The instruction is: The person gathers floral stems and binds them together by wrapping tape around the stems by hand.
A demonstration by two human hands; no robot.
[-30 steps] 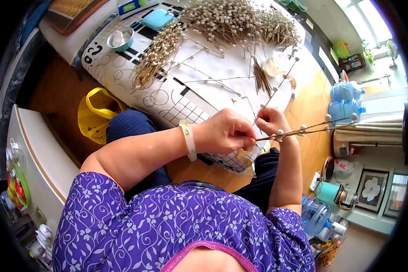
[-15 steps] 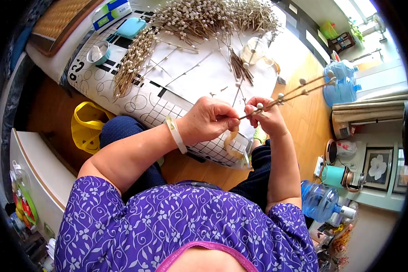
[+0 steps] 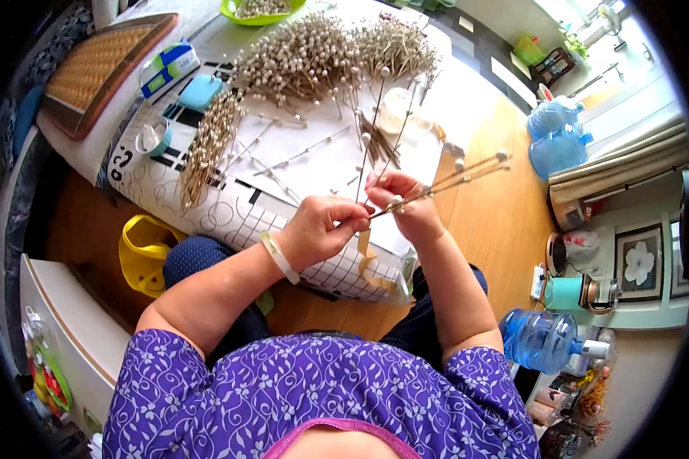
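Note:
My left hand [image 3: 325, 231], a pale band on its wrist, is closed in a pinch on the lower ends of thin twigs with white round buds [image 3: 442, 185]. These slant up to the right, past my right hand [image 3: 407, 208]. The right fingers are bent close around the same twigs, thumb and fingertips together. Other budded stems [image 3: 365, 140] rise from near my fingertips; whether they are held or lie behind, I cannot tell. A tan strip [image 3: 365, 246] hangs below my left fingertips, by the table edge.
Big heaps of budded twigs [image 3: 302, 61] cover the far table [image 3: 283, 164]. A sheaf [image 3: 209, 145], a light blue box [image 3: 201, 92], a small tub [image 3: 155, 138] and a clear round container [image 3: 396, 107] lie there. A yellow bag [image 3: 140, 256] is at lower left, a water jug [image 3: 540, 340] at right.
Both hands have moved left and slightly down in view, with the twigs. The view has shifted, bringing a green basin in at the top. Upright stems now show above the fingers.

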